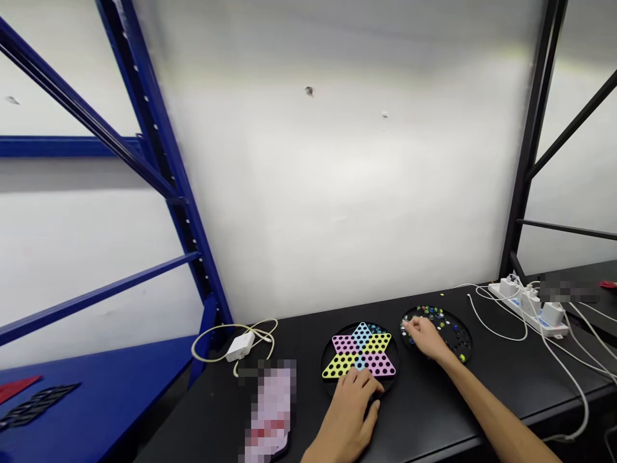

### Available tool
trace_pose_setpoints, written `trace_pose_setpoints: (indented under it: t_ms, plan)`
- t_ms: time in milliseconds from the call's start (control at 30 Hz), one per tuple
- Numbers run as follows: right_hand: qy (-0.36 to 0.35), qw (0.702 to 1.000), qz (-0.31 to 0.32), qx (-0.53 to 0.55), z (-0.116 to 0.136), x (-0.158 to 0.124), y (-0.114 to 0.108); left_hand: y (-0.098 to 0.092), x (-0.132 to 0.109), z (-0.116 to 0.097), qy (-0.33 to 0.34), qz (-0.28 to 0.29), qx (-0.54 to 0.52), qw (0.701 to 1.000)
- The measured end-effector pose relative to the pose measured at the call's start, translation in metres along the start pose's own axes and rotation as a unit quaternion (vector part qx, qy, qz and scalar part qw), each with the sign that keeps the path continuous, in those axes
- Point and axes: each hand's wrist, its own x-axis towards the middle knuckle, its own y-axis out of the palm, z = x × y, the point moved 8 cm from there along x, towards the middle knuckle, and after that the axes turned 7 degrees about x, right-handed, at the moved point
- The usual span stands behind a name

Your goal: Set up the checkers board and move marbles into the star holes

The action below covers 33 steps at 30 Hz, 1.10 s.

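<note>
A Chinese checkers board (340,366) with a star of yellow, pink and light blue points lies in a round black tray on the table. My left hand (354,411) rests on its near edge, fingers loosely spread and covering the nearest point. Several blue marbles (375,328) show at the board's far right side. Beside it, a second round black tray (470,344) holds scattered marbles (436,315) in green, blue and white. Over this tray's left side, my right hand (425,335) is closed in a pinch; whatever is between its fingertips is too small to make out.
A white power adapter (240,346) with a looped cable lies left of the board, and a blurred pinkish phone-shaped item (272,411) lies nearer. At right, a white power strip (530,310) trails several cables. Blue rack posts (168,161) stand at left.
</note>
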Motion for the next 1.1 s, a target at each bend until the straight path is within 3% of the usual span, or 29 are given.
trace_pose_setpoints:
  t_ms: [33,100,167,200,267,333,400,467,533,767,867,967,1033,1100]
  plan:
    - [0.02,0.994,0.0,0.109,-0.001,0.0,-0.005,0.0,0.0,0.0,-0.002,0.002,-0.002,1.0]
    - [0.057,0.952,0.013,0.301,0.0,0.0,-0.013,0.0,0.0,0.0,-0.003,0.004,-0.004,1.0]
    - [0.074,0.912,0.03,0.401,0.001,-0.003,-0.022,0.0,0.0,0.0,-0.001,0.003,-0.005,1.0]
    - [0.079,0.909,0.035,0.408,0.0,-0.005,-0.026,0.0,0.0,0.0,0.0,0.002,-0.006,1.0]
    - [0.074,0.938,0.04,0.337,-0.002,-0.01,-0.035,0.001,0.0,0.001,-0.003,0.002,-0.008,1.0]
    - [0.028,0.984,0.045,0.173,-0.001,-0.016,-0.042,0.001,0.001,0.001,-0.009,0.004,-0.009,1.0]
    - [-0.039,0.998,0.048,-0.018,0.005,-0.025,-0.046,0.001,0.001,0.001,-0.011,0.007,-0.01,1.0]
    - [-0.068,0.983,0.053,-0.162,0.008,-0.034,-0.046,0.001,0.002,0.001,-0.01,0.006,-0.01,1.0]
    - [-0.053,0.966,0.064,-0.247,0.005,-0.042,-0.044,0.0,0.001,0.0,-0.007,-0.001,-0.008,1.0]
    - [-0.038,0.938,0.074,-0.336,-0.005,-0.056,-0.035,-0.001,0.0,0.0,-0.003,-0.007,0.001,1.0]
    - [-0.058,0.97,0.059,-0.229,-0.002,-0.05,-0.039,-0.001,0.0,0.0,-0.007,-0.003,0.002,1.0]
    - [-0.02,0.998,0.025,0.047,0.0,-0.034,-0.058,-0.001,0.0,0.0,-0.007,-0.001,-0.002,1.0]
    - [0.025,0.967,0.004,0.253,-0.001,-0.021,-0.073,-0.001,0.0,0.0,-0.004,-0.004,-0.003,1.0]
    - [0.041,0.923,-0.01,0.383,-0.002,-0.008,-0.085,-0.001,0.0,0.0,-0.003,-0.008,-0.005,1.0]
